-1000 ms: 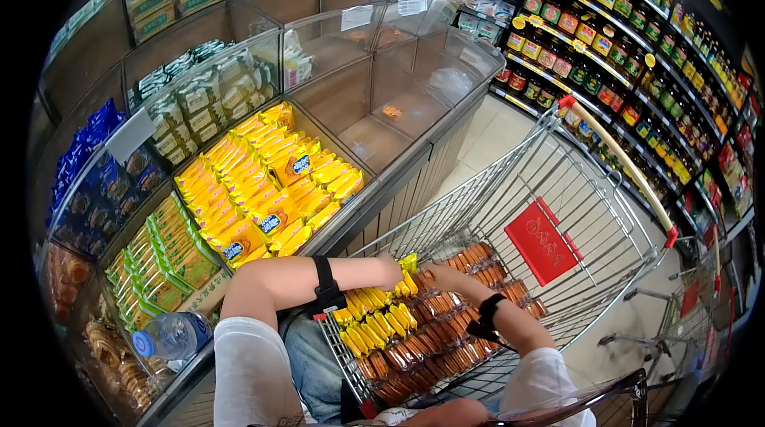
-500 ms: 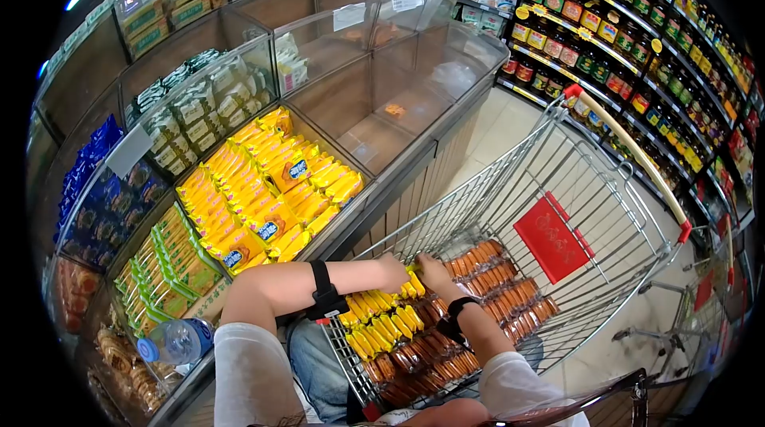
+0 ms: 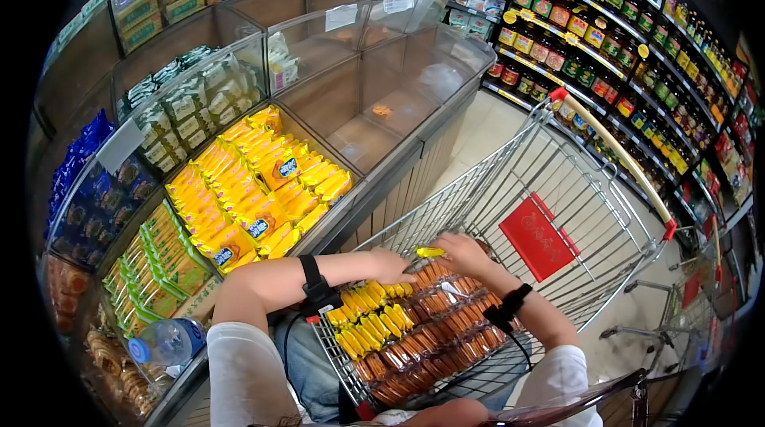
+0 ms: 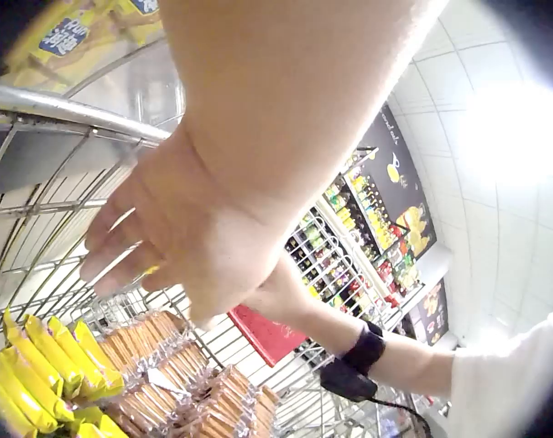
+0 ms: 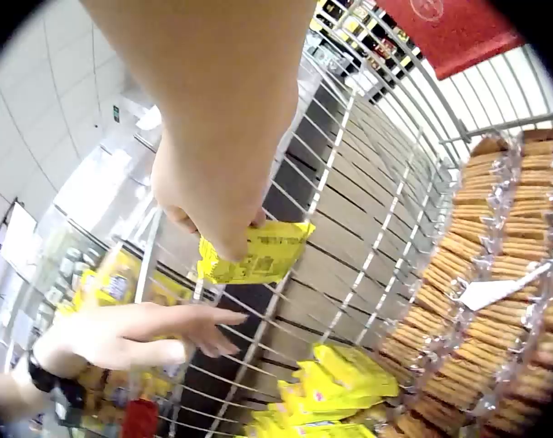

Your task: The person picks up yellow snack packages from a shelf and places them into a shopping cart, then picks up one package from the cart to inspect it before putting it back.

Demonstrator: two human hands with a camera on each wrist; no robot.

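Note:
My right hand (image 3: 468, 255) pinches one yellow packet (image 3: 430, 252) above the cart; in the right wrist view the packet (image 5: 258, 254) hangs from the fingertips of that hand (image 5: 213, 182). My left hand (image 3: 390, 266), fingers extended and holding nothing, is over the near-left part of the cart; the left wrist view shows its spread fingers (image 4: 121, 246). Beneath the hands, rows of yellow packets (image 3: 370, 319) stand beside rows of brown biscuits in clear wrap (image 3: 446, 331) inside the metal cart (image 3: 582, 299).
Left of the cart is a display bin of yellow packets (image 3: 263, 188), with green packets (image 3: 159, 267) and a water bottle (image 3: 167, 341) nearer. A red panel (image 3: 539, 236) hangs on the cart's far side. Shelves of jars (image 3: 590, 36) stand behind, and another cart (image 3: 677, 299) at right.
My right hand has lifted a yellow packet up from the row and moved away from my left hand. The left hand has straightened its fingers and holds nothing.

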